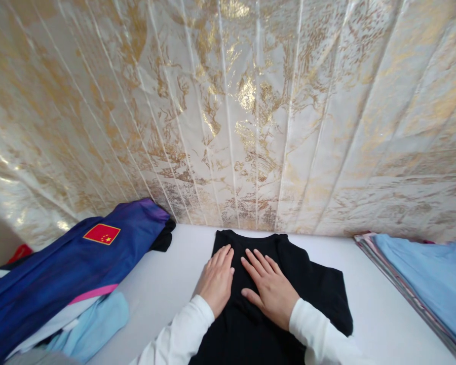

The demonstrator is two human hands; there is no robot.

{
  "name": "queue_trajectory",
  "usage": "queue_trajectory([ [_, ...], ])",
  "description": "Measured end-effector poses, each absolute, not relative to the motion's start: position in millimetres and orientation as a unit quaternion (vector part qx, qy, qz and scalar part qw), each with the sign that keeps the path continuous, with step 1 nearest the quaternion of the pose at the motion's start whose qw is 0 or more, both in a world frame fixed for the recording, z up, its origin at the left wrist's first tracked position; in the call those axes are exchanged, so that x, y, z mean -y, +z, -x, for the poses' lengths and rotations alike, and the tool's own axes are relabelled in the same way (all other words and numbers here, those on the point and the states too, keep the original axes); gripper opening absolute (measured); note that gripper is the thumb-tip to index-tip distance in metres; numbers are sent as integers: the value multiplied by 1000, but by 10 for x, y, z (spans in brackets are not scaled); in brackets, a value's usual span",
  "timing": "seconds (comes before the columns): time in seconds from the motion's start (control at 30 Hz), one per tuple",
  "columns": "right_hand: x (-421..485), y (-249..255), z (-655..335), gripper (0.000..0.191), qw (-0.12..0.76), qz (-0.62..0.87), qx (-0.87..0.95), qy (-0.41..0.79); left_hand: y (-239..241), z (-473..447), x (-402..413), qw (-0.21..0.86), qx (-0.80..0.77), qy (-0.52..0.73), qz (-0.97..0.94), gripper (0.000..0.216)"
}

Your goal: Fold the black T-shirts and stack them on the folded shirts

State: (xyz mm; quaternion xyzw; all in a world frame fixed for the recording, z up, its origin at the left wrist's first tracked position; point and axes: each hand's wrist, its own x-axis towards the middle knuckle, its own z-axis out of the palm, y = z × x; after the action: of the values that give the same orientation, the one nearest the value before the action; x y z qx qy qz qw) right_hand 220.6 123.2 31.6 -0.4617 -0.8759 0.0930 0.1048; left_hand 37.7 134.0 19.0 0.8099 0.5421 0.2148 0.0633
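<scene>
Black garment (247, 329) spread mostly flat at the near middle of the white counter (387, 309), with its neckline (251, 235) toward the gold-patterned covering (231, 126) behind. Only partway folded, by the look of it: on the left, a fairly straight edge with no sleeve on show, probably turned in or tucked beneath; on the right, a short sleeve (332, 294) lying out to the side, not turned in. Impossible to judge the lower end, cut off by the bottom of the view. Farther right, a neat stack of clothes (425, 284), light blue on top, apparently done; to the left, a loose heap with a dark blue garment (114, 253) and a pale blue cloth (99, 322), apparently not folded. Near the left edge, the left hand (215, 278), fingers close together and angled up to the right; more central, the right hand (269, 289), fingers fanned toward the upper left, thumb out sideways. Both palm down on the fabric, apart from each other, gripping nothing. Below, white cuffs (309, 322) reaching in from either side.
</scene>
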Motion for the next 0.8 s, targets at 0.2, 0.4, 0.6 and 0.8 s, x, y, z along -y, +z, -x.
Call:
queue_trajectory([
  [0.2, -1241, 292, -2230, 66, 84, 480, 871, 59, 225, -375, -1281, 55, -534, 198, -820, 49],
  [0.4, -1246, 324, -2222, 66, 73, 485, 869, 70, 359, -301, -1189, 65, -540, 245, -803, 37],
  [0.6, -1215, 333, -2192, 67, 81, 486, 865, 93, 311, -261, -890, 73, -511, 168, -840, 51],
  [0.8, -1404, 567, -2523, 65, 99, 496, 853, 126, 387, -301, -846, 76, -490, 105, -862, 54],
])
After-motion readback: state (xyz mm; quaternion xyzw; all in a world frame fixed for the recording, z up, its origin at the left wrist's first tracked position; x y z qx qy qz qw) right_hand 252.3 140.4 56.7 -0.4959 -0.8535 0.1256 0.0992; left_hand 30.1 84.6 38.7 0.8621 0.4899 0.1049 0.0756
